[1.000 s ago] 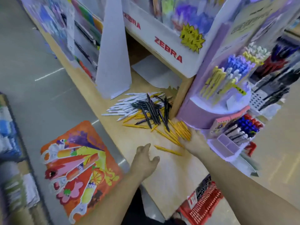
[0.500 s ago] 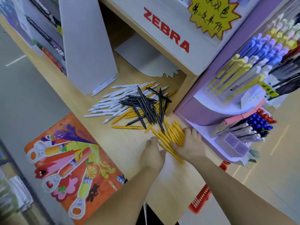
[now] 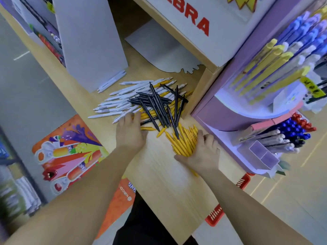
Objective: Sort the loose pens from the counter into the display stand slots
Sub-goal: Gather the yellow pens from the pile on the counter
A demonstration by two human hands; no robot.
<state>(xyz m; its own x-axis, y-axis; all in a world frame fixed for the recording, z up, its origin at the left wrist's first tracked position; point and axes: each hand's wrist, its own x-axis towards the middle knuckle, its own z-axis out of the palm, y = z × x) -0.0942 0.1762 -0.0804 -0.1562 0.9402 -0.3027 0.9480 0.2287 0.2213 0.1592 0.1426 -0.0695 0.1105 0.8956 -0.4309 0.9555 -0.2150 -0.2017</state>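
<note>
On counter (image 3: 159, 174); bunched yellow pens (image 3: 184, 142)

You look down past a pale wooden counter (image 3: 168, 188) onto grey floor (image 3: 31, 96), an orange poster (image 3: 70, 152) left, red basket (image 3: 216, 215) right.

I'm looking at a stationery shop here. There's a white ZEBRA brand header (image 3: 191, 23) overhead with a yellow starburst tag (image 3: 242, 2) on it. A purple display stand (image 3: 212, 110) holds racked pens (image 3: 276, 55) in yellow, white and blue. A red shopping basket (image 3: 215, 214) sits below the wooden counter (image 3: 168, 183).
</note>
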